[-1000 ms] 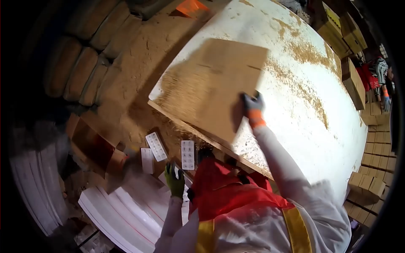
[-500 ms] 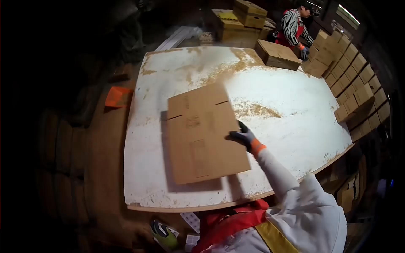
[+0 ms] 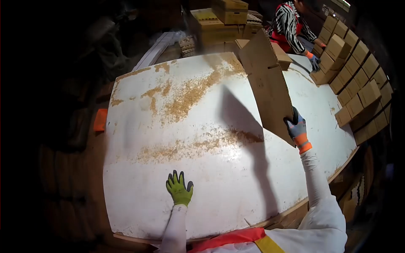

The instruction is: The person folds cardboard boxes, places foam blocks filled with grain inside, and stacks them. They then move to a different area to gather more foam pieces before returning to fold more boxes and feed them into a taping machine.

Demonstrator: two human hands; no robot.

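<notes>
My right hand [image 3: 298, 125], in a grey glove with an orange cuff, grips the near edge of a flattened cardboard box [image 3: 270, 86]. The cardboard stands tilted on edge above the right part of the white table [image 3: 211, 185] and casts a long shadow. Its far end overlaps the view of another carton [image 3: 282, 57] at the table's back. My left hand [image 3: 180, 189], in a green and black glove, is over the table's near left part with fingers spread. It holds nothing.
Stacked small cartons [image 3: 360, 84] line the table's right side. A co-worker [image 3: 291, 25] in a striped top touches the cartons at the back right. Larger boxes [image 3: 223, 25] stand behind the table. An orange item [image 3: 100, 119] lies beyond the left edge.
My right hand has moved right with the cardboard, turning it from nearly flat to on edge. My left hand has come up from below the table's front edge to over the tabletop.
</notes>
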